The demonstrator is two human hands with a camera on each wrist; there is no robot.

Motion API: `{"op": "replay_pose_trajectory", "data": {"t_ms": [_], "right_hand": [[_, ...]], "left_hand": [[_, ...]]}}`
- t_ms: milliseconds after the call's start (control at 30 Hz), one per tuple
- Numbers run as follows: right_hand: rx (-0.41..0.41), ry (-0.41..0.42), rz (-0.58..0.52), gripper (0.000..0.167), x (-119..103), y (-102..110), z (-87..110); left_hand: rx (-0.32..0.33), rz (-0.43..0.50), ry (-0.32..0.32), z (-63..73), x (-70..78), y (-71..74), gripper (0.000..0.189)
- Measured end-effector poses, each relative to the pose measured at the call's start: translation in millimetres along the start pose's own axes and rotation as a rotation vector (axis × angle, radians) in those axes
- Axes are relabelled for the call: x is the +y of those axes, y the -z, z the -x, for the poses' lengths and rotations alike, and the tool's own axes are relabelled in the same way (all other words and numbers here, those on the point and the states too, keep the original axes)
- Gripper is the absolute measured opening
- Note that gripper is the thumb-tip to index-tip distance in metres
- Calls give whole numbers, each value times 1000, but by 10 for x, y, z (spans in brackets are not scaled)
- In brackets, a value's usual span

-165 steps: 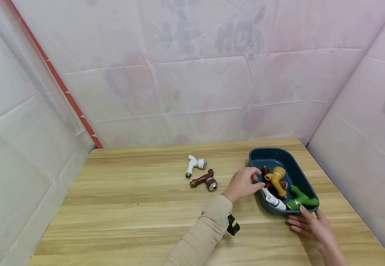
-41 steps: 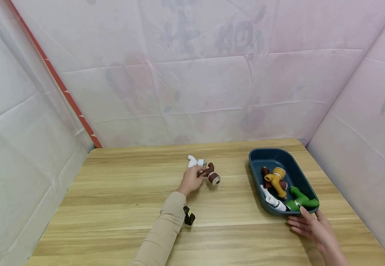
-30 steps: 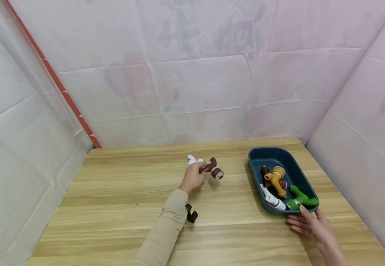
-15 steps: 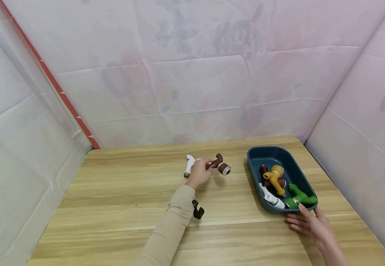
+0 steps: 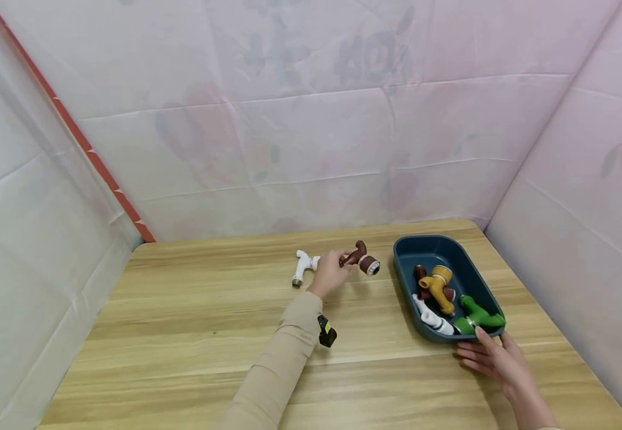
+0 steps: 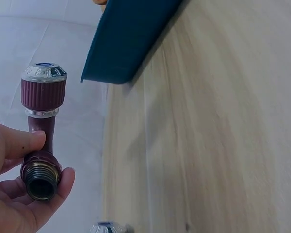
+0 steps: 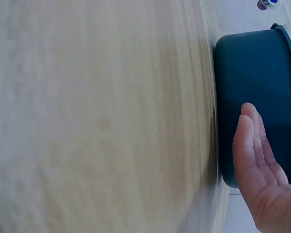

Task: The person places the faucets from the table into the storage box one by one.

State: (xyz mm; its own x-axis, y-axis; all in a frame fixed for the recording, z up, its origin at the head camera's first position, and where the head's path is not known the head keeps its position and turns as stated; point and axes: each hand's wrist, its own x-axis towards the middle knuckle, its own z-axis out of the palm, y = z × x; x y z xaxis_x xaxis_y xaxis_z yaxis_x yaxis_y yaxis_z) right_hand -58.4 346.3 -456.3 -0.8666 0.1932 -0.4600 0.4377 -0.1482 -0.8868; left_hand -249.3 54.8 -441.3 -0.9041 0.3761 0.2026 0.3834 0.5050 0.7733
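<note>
My left hand (image 5: 330, 273) holds a dark red faucet (image 6: 42, 131) above the table, thumb and fingers around its body. Its ribbed knob with a chrome cap points toward the blue bin (image 5: 403, 272). Just left of that hand a white faucet (image 5: 302, 267) lies on the wood, partly covered by the fingers. My right hand (image 5: 499, 361) grips the bin's near right corner, thumb over the rim and fingers along the outer wall (image 7: 254, 73). Inside the bin are a yellow faucet (image 5: 437, 289), a green faucet (image 5: 476, 316), white faucet pieces (image 5: 433, 316) and dark red ones (image 5: 420, 272).
The wooden table (image 5: 181, 334) stretches out to the left and front. Pale printed sheeting (image 5: 311, 131) hangs behind it and along both sides. A red strip (image 5: 85, 143) runs down the left sheet. A black device (image 5: 327, 332) is strapped at my left wrist.
My left hand has gone from the bin to the dark red faucet, lifted it, and carried it rightward, uncovering more of the white faucet. My right hand stays at the bin.
</note>
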Motion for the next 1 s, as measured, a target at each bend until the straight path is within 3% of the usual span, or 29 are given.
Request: {"op": "replay_pose_trajectory", "data": {"t_ms": [367,733,1000], "right_hand": [[-2,-8,-11,81,24,-4,-21],[-4,-12,-42,83,4,-3,-34],[-9,-12,-59,86,6,8,-19]], "left_hand": [[-1,-14,22,-130,136,-110,28],[-20,27,-3,-202,224,-241,27],[-6,40,29,-315,302,-394,25]]}}
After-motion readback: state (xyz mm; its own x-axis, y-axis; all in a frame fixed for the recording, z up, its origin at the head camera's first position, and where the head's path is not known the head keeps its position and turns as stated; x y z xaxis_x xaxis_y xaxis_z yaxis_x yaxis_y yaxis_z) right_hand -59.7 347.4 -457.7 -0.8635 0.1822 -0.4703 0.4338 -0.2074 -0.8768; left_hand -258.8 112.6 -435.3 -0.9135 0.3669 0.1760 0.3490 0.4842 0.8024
